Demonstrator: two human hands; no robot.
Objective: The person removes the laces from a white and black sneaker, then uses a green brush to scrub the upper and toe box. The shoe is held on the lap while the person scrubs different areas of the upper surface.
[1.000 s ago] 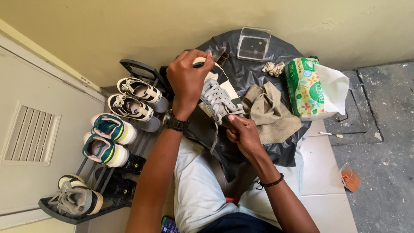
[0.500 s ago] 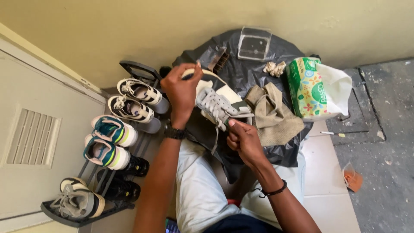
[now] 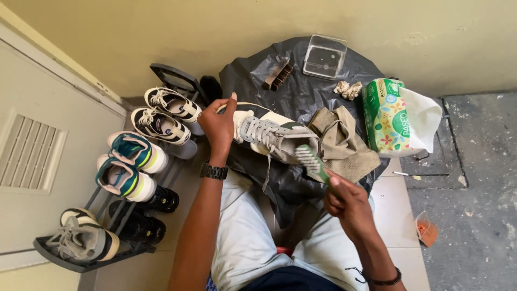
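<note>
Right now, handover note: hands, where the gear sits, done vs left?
Left hand: grip on the heel end of the white sneaker, held over the black plastic sheet.
Right hand: grip on a green toothbrush, bristles near the sneaker's side.
Nearby: beige cloth, wooden brush, clear box, tissue pack; shoe rack on the left.
Done: cannot tell how much is scrubbed.
Left: likely the remaining brushing and a wipe-down.

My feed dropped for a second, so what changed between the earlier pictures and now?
The right hand has drawn back from the white sneaker toward the body, lifting the green toothbrush clear, bristles up. The left hand keeps its grip on the sneaker's heel end, slightly lower than before. The shoe rack, tan cloth, tissue pack and black plastic sheet stayed put.
</note>
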